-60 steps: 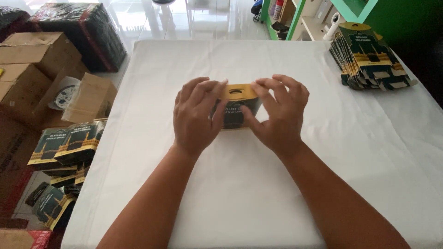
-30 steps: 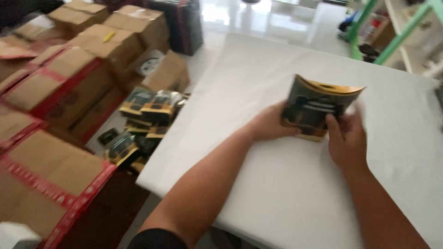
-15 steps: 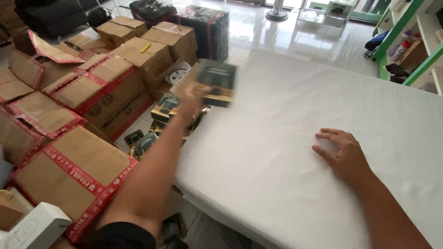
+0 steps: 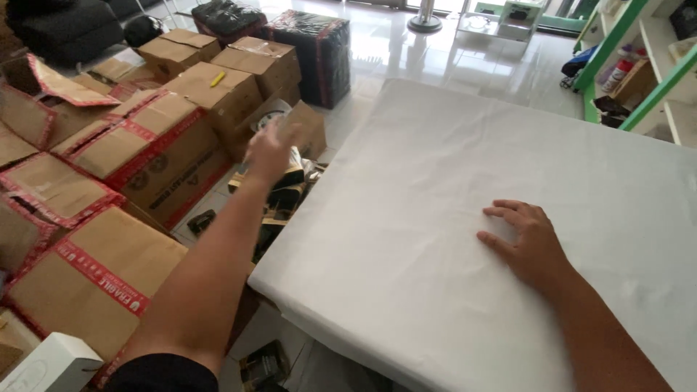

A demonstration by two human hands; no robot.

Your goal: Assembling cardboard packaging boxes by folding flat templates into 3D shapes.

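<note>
My left hand (image 4: pixel 270 149) is stretched out past the left edge of the white table (image 4: pixel 450 167), blurred, fingers apart and holding nothing. It hovers over a heap of dark green and yellow packets (image 4: pixel 287 192) lying on the floor beside the table. My right hand (image 4: pixel 526 243) lies flat on the white cloth with its fingers spread, also holding nothing.
Many brown cardboard boxes (image 4: pixel 145 145) with red tape crowd the floor at the left. Two black wrapped bundles (image 4: pixel 312 43) stand at the back. A green shelf (image 4: pixel 639 65) is at the upper right. A small white box (image 4: pixel 43 363) sits at the lower left.
My left hand carried the dark packet off the table to the left and let it go over the floor heap. My right hand stayed flat on the cloth.
</note>
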